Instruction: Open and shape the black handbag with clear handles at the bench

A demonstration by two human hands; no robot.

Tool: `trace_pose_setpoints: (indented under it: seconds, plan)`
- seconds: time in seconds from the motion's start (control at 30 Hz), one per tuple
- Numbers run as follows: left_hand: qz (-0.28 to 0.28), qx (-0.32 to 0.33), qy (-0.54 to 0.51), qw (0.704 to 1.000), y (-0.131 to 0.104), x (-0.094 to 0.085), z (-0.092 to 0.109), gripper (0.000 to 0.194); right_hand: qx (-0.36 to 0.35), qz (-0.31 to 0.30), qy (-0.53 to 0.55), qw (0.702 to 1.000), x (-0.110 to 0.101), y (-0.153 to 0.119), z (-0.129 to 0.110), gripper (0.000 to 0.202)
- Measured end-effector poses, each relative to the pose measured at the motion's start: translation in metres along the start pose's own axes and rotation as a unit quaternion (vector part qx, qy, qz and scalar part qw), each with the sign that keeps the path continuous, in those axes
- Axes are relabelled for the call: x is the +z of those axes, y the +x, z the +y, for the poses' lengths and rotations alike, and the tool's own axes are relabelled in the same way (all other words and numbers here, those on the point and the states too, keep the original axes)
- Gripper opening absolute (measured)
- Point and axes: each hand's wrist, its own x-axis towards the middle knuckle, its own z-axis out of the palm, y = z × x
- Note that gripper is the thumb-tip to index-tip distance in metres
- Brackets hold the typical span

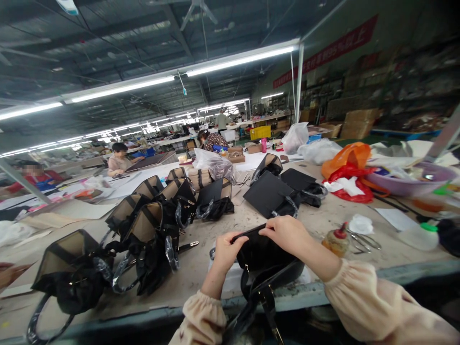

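Long worktable (201,268), pale and scuffed, running across the view under strip lights; other people seated at benches far behind. Row of unfinished tan-and-black bags (143,225) along the left half, handles wrapped in plastic film. Flat black panels (268,191) further back at centre. Purple basin (406,184) and orange and red plastic bags (347,165) at far right. Black handbag (264,256) at the near table edge, its strap hanging over the edge. Left hand (226,251) fingers curled, gripping the bag's top rim; right hand (285,232) closed over the same rim just beside it. Small glue bottle (336,239), red cap, and scissors (362,239) right of the hands.
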Motion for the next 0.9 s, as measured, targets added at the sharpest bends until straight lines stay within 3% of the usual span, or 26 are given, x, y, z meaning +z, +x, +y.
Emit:
trace_pose_setpoints:
  seconds: [0.5,0.9]
  plan:
    - [-0.001,0.007,0.017,1.000,-0.0013,0.0012,0.0022,0.021,0.014,-0.004,-0.028,0.999,-0.0008,0.0031,-0.0023,0.036]
    - [-0.028,0.079,0.092,0.992,0.0011,0.0017,0.0067,0.015,0.020,-0.004,-0.032,0.999,-0.0035,0.0030,-0.0044,0.038]
